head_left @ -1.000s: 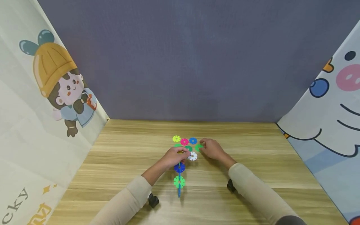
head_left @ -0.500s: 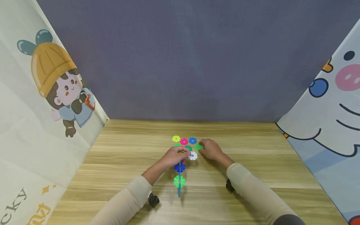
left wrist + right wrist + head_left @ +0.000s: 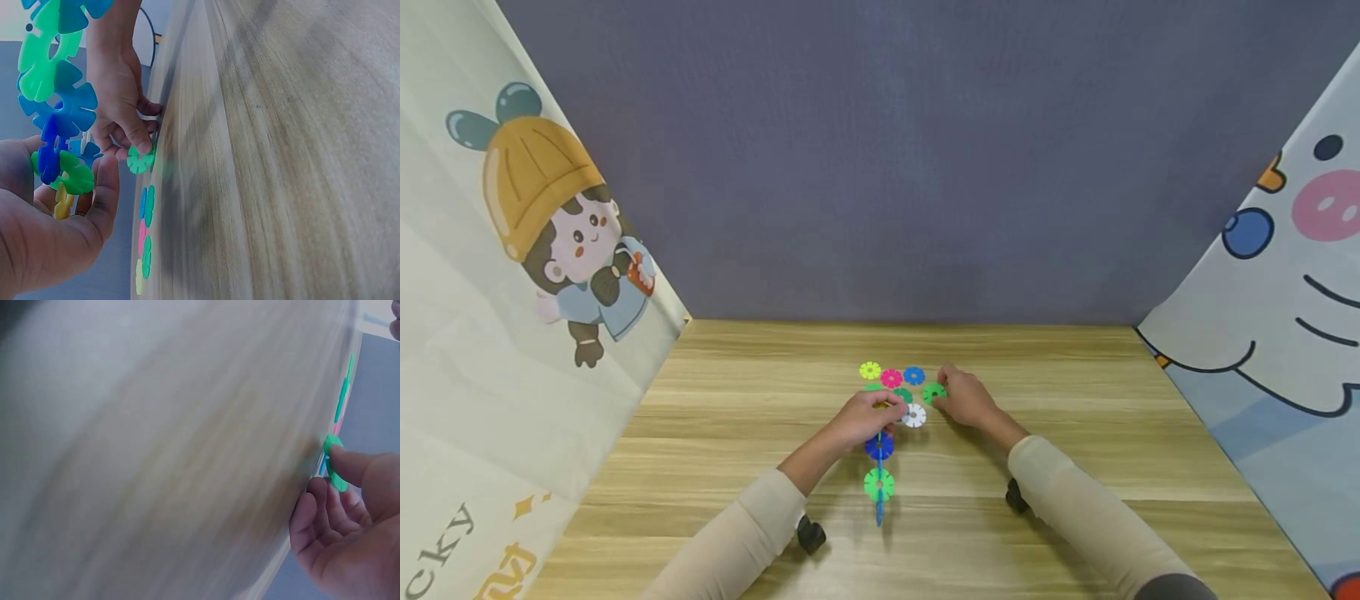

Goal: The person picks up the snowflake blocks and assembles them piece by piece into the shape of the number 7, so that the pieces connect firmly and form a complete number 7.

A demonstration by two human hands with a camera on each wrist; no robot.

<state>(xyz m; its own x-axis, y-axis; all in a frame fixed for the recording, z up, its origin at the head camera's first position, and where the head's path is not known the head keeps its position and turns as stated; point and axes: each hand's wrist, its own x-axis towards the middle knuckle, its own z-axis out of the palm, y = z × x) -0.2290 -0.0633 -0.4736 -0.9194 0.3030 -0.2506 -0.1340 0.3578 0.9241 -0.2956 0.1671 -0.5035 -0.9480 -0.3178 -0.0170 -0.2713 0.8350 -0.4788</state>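
Note:
My left hand [image 3: 865, 418] grips a chain of interlocked slotted plastic discs [image 3: 879, 485], held above the table. In the left wrist view the chain's blue and green discs [image 3: 75, 106] run past the palm, and a yellow disc [image 3: 63, 203] sits among the curled fingers. A white disc [image 3: 914, 416] sticks out beyond the left fingertips. Between thumb and fingers, my right hand [image 3: 966, 398] pinches a loose green disc [image 3: 934, 393]. That disc is tilted in the right wrist view, with the thumb on its face; part of it is covered.
Beyond the left hand, yellow [image 3: 870, 370], pink [image 3: 891, 378], blue [image 3: 913, 376] and dark green [image 3: 903, 396] discs lie close together on the wooden table [image 3: 760, 367]. A light green disc [image 3: 873, 387] is partly hidden. A grey panel [image 3: 910, 167] stands behind.
The green disc at my right hand has shifted slightly right and shows more of its face. My right fingers have changed position on it. The left hand and chain stay nearly still.

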